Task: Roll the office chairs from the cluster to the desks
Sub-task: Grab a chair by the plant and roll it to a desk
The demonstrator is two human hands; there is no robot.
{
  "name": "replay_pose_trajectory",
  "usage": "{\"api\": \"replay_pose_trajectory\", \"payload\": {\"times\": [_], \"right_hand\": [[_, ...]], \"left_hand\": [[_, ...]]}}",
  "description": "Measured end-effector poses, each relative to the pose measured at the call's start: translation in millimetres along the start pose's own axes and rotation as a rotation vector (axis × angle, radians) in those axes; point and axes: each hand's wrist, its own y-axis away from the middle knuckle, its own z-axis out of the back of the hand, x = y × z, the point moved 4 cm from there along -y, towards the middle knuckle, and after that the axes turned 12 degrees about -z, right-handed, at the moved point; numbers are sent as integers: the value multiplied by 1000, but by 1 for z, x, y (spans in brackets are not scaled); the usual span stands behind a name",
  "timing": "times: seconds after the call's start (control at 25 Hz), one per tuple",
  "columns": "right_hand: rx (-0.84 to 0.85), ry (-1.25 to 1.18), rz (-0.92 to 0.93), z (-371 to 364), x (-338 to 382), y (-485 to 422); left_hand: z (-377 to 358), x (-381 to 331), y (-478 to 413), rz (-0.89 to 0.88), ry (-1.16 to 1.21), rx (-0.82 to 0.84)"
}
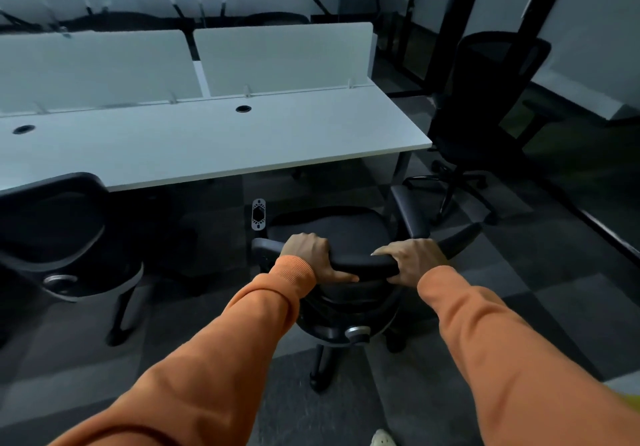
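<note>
Dim carpeted office. Nearest us, our left hand (pixel 306 255) and right hand (pixel 412 258) clamp the top of a chair (pixel 332 231) just short of the desk (pixel 194 144), not yet tucked in. Left of it, another chair (pixel 59 234) sits at the desk. Beyond the desk's right end, a third chair (pixel 485 113) waits.

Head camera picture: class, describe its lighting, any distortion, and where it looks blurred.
Head view: dim, bluish light; the white desk is the brightest surface, while the black chair at right sinks into shadow. Wide-angle bending curves the desk edge and divider panels. Slight motion blur softens the left chair; both hands' grip on the backrest stays sharp.
</note>
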Motion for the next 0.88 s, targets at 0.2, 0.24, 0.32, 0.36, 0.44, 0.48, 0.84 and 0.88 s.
{"api": "replay_pose_trajectory", "payload": {"times": [0.2,0.24,0.32,0.36,0.44,0.48,0.84,0.88], "right_hand": [[34,27,73,-2,-9,-51],[36,31,86,-2,-11,-62],[52,43,122,-3,-17,-87],[61,52,130,-4,-17,-98],[81,90,143,-5,-20,-120],[87,102,149,-6,-21,-130],[65,102,168,-15,-7,-230],[65,96,162,-16,-3,-242]], "left_hand": [[6,17,-32,77,-8,-25],[8,21,-40,93,-6,-32],[11,29,-58,136,6,-42],[12,34,-63,153,8,-44],[13,43,-77,179,4,-40],[13,49,-85,189,7,-40],[14,127,-148,200,-9,-31],[14,139,-155,199,-5,-33]]}}
